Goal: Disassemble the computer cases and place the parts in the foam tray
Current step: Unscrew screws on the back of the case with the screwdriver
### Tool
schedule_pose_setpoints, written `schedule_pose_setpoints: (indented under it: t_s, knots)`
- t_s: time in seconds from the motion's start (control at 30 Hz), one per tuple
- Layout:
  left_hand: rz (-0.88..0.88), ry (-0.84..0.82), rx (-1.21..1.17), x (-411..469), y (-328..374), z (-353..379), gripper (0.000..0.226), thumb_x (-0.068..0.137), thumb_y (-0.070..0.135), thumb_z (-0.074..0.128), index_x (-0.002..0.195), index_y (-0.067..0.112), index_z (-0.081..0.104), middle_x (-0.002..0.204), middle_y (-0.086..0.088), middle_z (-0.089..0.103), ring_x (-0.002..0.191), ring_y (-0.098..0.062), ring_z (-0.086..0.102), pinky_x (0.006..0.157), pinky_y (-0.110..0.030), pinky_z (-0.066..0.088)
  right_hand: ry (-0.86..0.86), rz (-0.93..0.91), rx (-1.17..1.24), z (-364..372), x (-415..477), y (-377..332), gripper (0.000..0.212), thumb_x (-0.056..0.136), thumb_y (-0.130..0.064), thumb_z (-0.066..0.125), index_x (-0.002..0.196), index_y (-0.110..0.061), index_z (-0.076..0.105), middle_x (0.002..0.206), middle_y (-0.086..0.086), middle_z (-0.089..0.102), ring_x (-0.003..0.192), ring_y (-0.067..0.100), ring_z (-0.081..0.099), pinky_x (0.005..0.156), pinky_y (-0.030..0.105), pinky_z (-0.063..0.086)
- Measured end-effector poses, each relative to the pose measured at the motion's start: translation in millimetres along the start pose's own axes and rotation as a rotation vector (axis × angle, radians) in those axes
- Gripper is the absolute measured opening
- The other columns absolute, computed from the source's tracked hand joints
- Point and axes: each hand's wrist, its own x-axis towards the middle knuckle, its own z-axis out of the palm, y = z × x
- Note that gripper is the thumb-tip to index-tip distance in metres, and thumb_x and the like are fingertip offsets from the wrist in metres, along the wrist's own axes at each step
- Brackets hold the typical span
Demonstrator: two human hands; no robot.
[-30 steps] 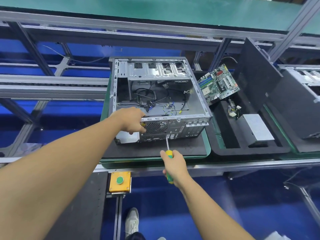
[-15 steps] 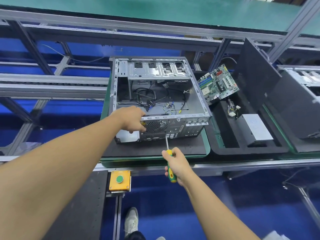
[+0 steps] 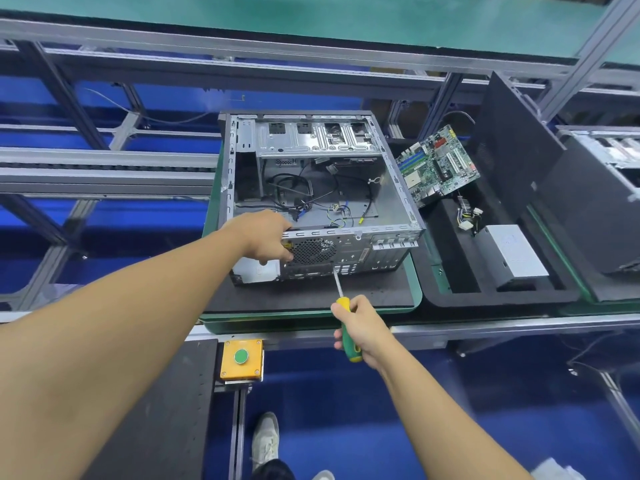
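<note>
Fingers of the right hand (image 3: pixel 363 327) were wrapped tight round the yellow-and-green handle of a screwdriver (image 3: pixel 348 332), its tip set against the rear panel of the open computer case (image 3: pixel 391 202), just below the round fan grille (image 3: pixel 313 251). The left hand (image 3: pixel 266 237) steadied that panel, fingers curled down over its top edge beside the grille, fingertips partly hidden. The case lay on its side on a black mat (image 3: pixel 311 294), loose cables on its floor. Just beside it, the foam tray (image 3: pixel 485 301) already held a motherboard (image 3: pixel 436 164), propped at a tilt, and a grey power supply (image 3: pixel 516 252). The gutted steel shell looked stiff and fairly light, its thin edges likely sharp, so the folded rear rim seemed the safest hold
</note>
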Motion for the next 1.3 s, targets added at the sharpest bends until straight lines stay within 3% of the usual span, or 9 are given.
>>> schedule_pose_setpoints:
  t_s: [0.2,0.4,0.47,0.57,0.67,0.97,1.07,1.17,1.3]
  knots:
    - [0.005,-0.007,-0.037,-0.5,0.6,-0.5,0.018,0.079,0.047,0.068,0.079,0.034,0.055,0.065,0.008,0.071,0.045,0.005,0.06,0.063,-0.026,0.046,-0.126,0.122,0.25,-9.3,1.6,-6.0,0.039,0.105,-0.029,0.045,0.097,0.001,0.069,0.096,0.013,0.063,0.058,0.019,0.055,0.054,0.034,0.05]
    - [0.001,-0.006,-0.032,-2.3,1.6,-0.9,0.018,0.079,0.047,0.068,0.078,0.034,0.055,0.065,0.009,0.071,0.045,0.004,0.061,0.063,-0.027,0.045,0.033,-0.046,0.042,-2.1,3.6,7.2,0.02,0.102,-0.027,0.057,0.093,-0.013,0.046,0.097,0.006,0.061,0.072,0.019,0.071,0.072,0.038,0.062]
    - [0.001,0.001,-0.029,-1.6,1.7,-1.0,0.019,0.079,0.047,0.068,0.078,0.034,0.055,0.066,0.009,0.071,0.044,0.004,0.061,0.063,-0.027,0.045,-0.011,-0.039,0.079,1.1,3.9,7.2,0.02,0.102,-0.024,0.057,0.094,-0.013,0.043,0.1,0.008,0.057,0.068,0.021,0.072,0.068,0.04,0.061]
    - [-0.004,0.004,-0.02,-0.9,0.8,0.3,0.021,0.079,0.049,0.067,0.078,0.033,0.055,0.065,0.008,0.071,0.044,0.005,0.06,0.063,-0.027,0.045,-0.118,0.053,0.2,-1.1,2.4,-2.5,0.021,0.102,-0.03,0.055,0.1,-0.01,0.051,0.095,0.01,0.057,0.056,0.018,0.059,0.057,0.035,0.054]
    - [0.002,0.005,-0.026,-0.3,0.6,-0.5,0.02,0.079,0.049,0.068,0.078,0.033,0.055,0.064,0.008,0.071,0.044,0.005,0.06,0.064,-0.027,0.046,-0.245,0.174,0.335,-9.4,1.9,-10.1,0.041,0.105,-0.036,0.041,0.099,-0.004,0.065,0.091,0.011,0.064,0.059,0.021,0.057,0.063,0.035,0.051]
    - [0.001,0.007,-0.022,0.4,-0.3,1.4,0.02,0.077,0.048,0.067,0.083,0.032,0.057,0.064,0.008,0.072,0.046,0.008,0.059,0.072,-0.027,0.051,0.002,-0.005,0.159,-3.2,3.8,-0.4,0.023,0.098,-0.019,0.064,0.096,-0.01,0.043,0.097,0.012,0.06,0.062,0.017,0.066,0.063,0.037,0.061]
    - [-0.003,0.002,-0.035,0.7,0.0,0.9,0.02,0.076,0.047,0.067,0.083,0.03,0.059,0.065,0.008,0.072,0.045,0.006,0.06,0.072,-0.027,0.052,-0.062,0.069,0.206,-1.1,2.3,-6.0,0.024,0.098,-0.024,0.064,0.101,-0.007,0.048,0.084,0.011,0.054,0.057,0.016,0.055,0.053,0.031,0.052]
    - [-0.005,-0.004,-0.053,0.1,0.8,0.3,0.019,0.075,0.047,0.067,0.08,0.031,0.058,0.063,0.009,0.071,0.046,0.002,0.062,0.07,-0.027,0.052,-0.208,0.186,0.354,-6.6,0.4,-15.0,0.029,0.103,-0.028,0.05,0.099,-0.001,0.059,0.085,0.013,0.06,0.061,0.021,0.055,0.06,0.035,0.05]
    - [0.001,-0.004,-0.031,0.0,1.3,-1.0,0.019,0.075,0.049,0.066,0.082,0.033,0.058,0.065,0.01,0.071,0.045,0.004,0.061,0.07,-0.028,0.051,-0.169,0.104,0.261,-4.7,-0.4,-12.1,0.024,0.106,-0.022,0.046,0.097,-0.003,0.058,0.087,0.012,0.064,0.059,0.017,0.055,0.061,0.034,0.053]
